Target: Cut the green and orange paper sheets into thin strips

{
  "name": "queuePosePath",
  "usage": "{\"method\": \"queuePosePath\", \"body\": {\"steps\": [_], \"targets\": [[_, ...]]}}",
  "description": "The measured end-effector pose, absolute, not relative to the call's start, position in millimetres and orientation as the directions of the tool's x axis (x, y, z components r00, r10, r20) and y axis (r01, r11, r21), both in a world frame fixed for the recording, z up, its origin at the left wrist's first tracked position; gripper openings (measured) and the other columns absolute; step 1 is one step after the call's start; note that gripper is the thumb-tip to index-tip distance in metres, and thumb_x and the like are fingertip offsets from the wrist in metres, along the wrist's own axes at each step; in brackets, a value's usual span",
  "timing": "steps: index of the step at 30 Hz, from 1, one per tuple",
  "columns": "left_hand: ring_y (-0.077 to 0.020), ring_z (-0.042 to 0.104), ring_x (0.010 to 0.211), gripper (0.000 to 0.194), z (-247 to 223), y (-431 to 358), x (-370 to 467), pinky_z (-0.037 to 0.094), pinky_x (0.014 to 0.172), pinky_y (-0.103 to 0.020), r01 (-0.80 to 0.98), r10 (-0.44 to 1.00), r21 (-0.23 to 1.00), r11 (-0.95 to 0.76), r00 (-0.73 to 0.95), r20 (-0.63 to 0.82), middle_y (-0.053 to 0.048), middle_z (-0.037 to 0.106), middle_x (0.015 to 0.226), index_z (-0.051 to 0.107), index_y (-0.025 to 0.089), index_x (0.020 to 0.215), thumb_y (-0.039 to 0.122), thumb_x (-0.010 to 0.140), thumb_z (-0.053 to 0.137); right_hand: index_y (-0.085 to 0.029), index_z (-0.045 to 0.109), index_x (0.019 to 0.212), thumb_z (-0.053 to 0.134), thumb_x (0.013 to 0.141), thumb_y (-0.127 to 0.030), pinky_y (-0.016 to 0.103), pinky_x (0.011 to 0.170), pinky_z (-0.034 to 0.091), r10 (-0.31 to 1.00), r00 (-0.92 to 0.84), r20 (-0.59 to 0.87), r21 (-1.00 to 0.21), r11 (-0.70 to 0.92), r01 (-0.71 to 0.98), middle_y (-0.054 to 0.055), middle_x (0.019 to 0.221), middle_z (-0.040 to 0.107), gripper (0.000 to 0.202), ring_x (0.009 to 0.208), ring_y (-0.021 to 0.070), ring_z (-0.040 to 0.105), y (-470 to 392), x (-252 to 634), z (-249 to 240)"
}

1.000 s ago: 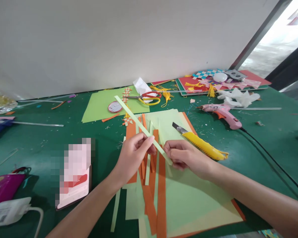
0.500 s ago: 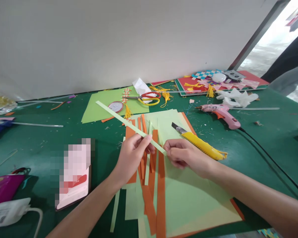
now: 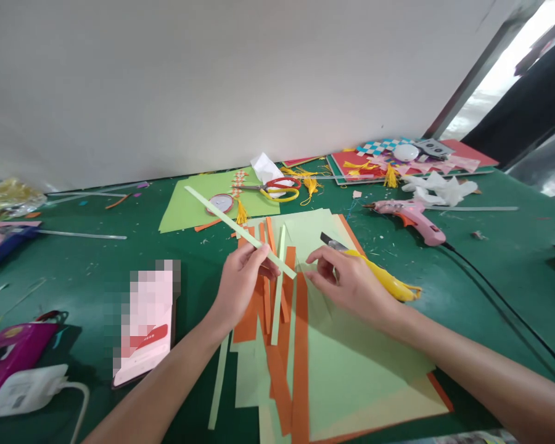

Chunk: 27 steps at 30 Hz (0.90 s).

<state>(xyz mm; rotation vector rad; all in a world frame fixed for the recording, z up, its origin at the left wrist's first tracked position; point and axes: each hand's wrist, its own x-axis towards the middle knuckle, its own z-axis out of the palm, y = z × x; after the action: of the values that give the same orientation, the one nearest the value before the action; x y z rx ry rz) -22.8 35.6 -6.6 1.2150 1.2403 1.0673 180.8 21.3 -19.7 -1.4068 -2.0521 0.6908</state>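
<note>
Between the thumb and fingers of my left hand [image 3: 245, 277] is a narrow pale green paper strip [image 3: 222, 216], slanting from upper left to lower right. My right hand [image 3: 345, 274] is just right of the strip's lower end, apart from it, thumb and forefinger parted with nothing between them. Beneath both hands lie orange paper strips [image 3: 300, 345], another pale green strip and pale green paper sheets [image 3: 365, 370]. A yellow utility knife [image 3: 388, 277] with its blade out rests on the sheets, partly hidden behind my right hand.
Red-and-yellow scissors [image 3: 280, 188] lie on a bright green sheet [image 3: 180, 206] at the back. To the right is a pink glue gun [image 3: 416, 219] with a black cord. A phone [image 3: 150, 327] stands at left, near a purple device [image 3: 21, 351] and white plug.
My right hand has let go of the strip's lower end and its fingers have parted. My left hand still holds the strip, shifted slightly left.
</note>
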Motion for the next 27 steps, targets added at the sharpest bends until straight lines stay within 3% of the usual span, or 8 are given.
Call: {"method": "queuePosePath", "body": {"steps": [4,8,12,16,18,23,25,27], "targets": [[-0.0133,0.062,0.062,0.033,-2,34,-23,0.05,0.06,-0.024,0.115,0.988,0.99,0.076,0.123,-0.09,0.0,0.061,0.065,0.056,0.017,0.065,0.034,0.093,0.051,-0.016,0.062,0.101,0.059,0.087,-0.028,0.032,0.064,0.042,0.887,-0.385,0.254,-0.488,0.461,0.741,0.008,0.093,0.064,0.019,0.083,0.0216,0.057,20,179,-26],[-0.0127,0.06,0.059,0.035,2,34,-25,0.047,0.058,-0.023,0.206,0.983,0.976,0.068,0.155,-0.101,0.001,0.06,0.061,0.054,0.017,0.065,0.04,0.092,0.052,-0.014,0.065,0.095,0.057,0.089,-0.025,0.034,0.068,0.047,0.813,-0.481,0.328,-0.371,0.579,0.726,0.008,0.092,0.063,0.015,0.087,0.0233,0.057,18,177,-29],[-0.0101,0.051,0.046,0.041,5,32,-23,0.036,0.046,-0.021,0.361,0.951,0.927,0.101,0.238,-0.196,0.003,0.055,0.051,0.047,0.018,0.061,0.047,0.087,0.058,-0.013,0.064,0.099,0.052,0.091,-0.02,0.035,0.071,0.049,0.791,-0.485,0.373,-0.381,0.607,0.697,0.009,0.091,0.063,0.017,0.087,0.0229,0.058,19,177,-32],[-0.0103,0.055,0.047,0.041,13,22,-19,0.039,0.048,-0.02,0.422,0.841,0.903,0.085,0.455,-0.292,0.003,0.056,0.049,0.046,0.018,0.06,0.046,0.087,0.059,-0.014,0.048,0.132,0.049,0.092,-0.018,0.033,0.067,0.05,0.781,-0.419,0.463,-0.437,0.613,0.659,0.006,0.09,0.063,0.041,0.078,0.019,0.059,21,181,-35],[-0.009,0.052,0.045,0.039,18,16,-18,0.035,0.044,-0.019,0.442,0.743,0.893,0.089,0.567,-0.355,0.003,0.056,0.049,0.047,0.018,0.06,0.043,0.087,0.058,-0.019,0.044,0.137,0.046,0.092,-0.014,0.032,0.066,0.05,0.742,-0.468,0.479,-0.429,0.663,0.613,0.005,0.091,0.063,0.045,0.078,0.0176,0.058,21,182,-34],[-0.0078,0.047,0.043,0.039,22,9,-15,0.031,0.042,-0.019,0.441,0.66,0.894,0.079,0.649,-0.378,0.004,0.054,0.05,0.051,0.017,0.062,0.044,0.089,0.056,-0.014,0.06,0.115,0.045,0.092,-0.009,0.031,0.066,0.05,0.581,-0.611,0.538,-0.357,0.813,0.459,0.008,0.09,0.065,0.028,0.083,0.0187,0.059,17,181,-30],[-0.0083,0.05,0.046,0.05,19,12,-16,0.036,0.047,-0.02,0.369,0.698,0.928,0.058,0.65,-0.302,0.002,0.055,0.052,0.051,0.016,0.057,0.049,0.094,0.046,-0.012,0.063,0.108,0.045,0.092,-0.009,0.029,0.064,0.05,0.571,-0.611,0.548,-0.334,0.819,0.466,0.009,0.086,0.065,0.025,0.079,0.0181,0.059,15,180,-29],[-0.0097,0.052,0.046,0.055,14,18,-18,0.039,0.05,-0.022,0.306,0.814,0.948,0.094,0.525,-0.25,0.002,0.054,0.053,0.05,0.017,0.058,0.053,0.097,0.035,-0.011,0.064,0.106,0.043,0.093,-0.007,0.029,0.062,0.05,0.572,-0.593,0.567,-0.293,0.813,0.504,0.008,0.081,0.065,0.025,0.075,0.0174,0.059,15,180,-29]]}}
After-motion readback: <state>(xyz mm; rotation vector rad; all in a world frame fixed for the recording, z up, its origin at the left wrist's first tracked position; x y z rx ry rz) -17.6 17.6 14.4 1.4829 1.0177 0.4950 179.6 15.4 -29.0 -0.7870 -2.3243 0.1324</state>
